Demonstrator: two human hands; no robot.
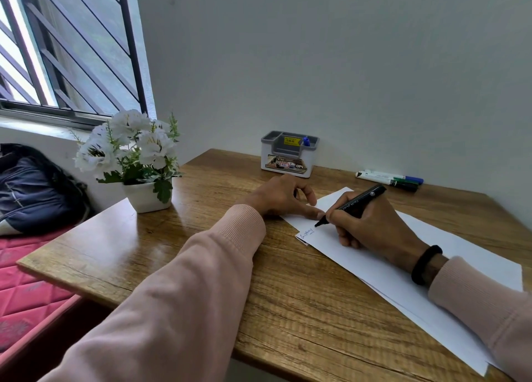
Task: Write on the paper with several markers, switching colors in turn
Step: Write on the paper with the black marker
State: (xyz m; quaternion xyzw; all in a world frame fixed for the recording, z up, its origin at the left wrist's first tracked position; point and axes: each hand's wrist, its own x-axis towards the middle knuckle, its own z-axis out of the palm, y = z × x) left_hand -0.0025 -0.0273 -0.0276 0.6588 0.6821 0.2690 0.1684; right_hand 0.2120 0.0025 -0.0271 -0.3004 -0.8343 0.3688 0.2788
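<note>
A white sheet of paper lies slanted on the wooden desk, with a short word in blue ink near its left corner. My right hand grips a black marker, its tip touching the paper just right of that word. My left hand rests on the paper's upper left edge with fingers spread, holding nothing. Three capped markers, with blue, green and dark caps, lie side by side on the desk behind the paper.
A grey and white organizer box with a blue pen in it stands against the wall. A white pot of white flowers sits at the desk's left. Beyond the left edge are a dark bag and a red mattress.
</note>
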